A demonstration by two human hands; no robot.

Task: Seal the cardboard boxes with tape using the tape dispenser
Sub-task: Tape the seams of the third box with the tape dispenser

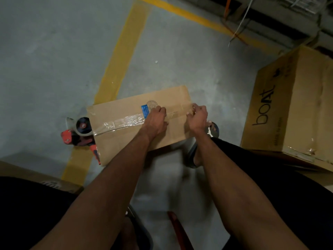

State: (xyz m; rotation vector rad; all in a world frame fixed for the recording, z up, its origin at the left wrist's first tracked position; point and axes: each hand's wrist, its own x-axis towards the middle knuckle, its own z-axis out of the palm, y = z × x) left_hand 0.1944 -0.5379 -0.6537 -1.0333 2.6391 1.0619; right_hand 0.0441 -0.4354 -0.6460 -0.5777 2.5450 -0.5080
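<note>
Nearest the camera, two bare forearms reach forward and down onto one flat cardboard box [138,121] lying on the grey concrete floor [45,60]. The left hand [156,118] rests on the box top with its fingers curled down against the clear tape strip [124,122], just beside a blue label [144,110]. The right hand [197,116] sits near the box's right end, fingers bent onto the tape there; whether it pinches the tape or only presses it, I cannot tell. The two hands lie a little apart along the same taped seam.

One red tape dispenser [81,132] lies on the floor touching the box's left end, well apart from both hands, the tape running from its roll onto the box.

A sandalled foot [211,129] shows just beyond the right wrist. Farther right stands one larger cardboard box printed "boat" [288,105]. Beyond, two yellow floor lines [126,42] meet.
</note>
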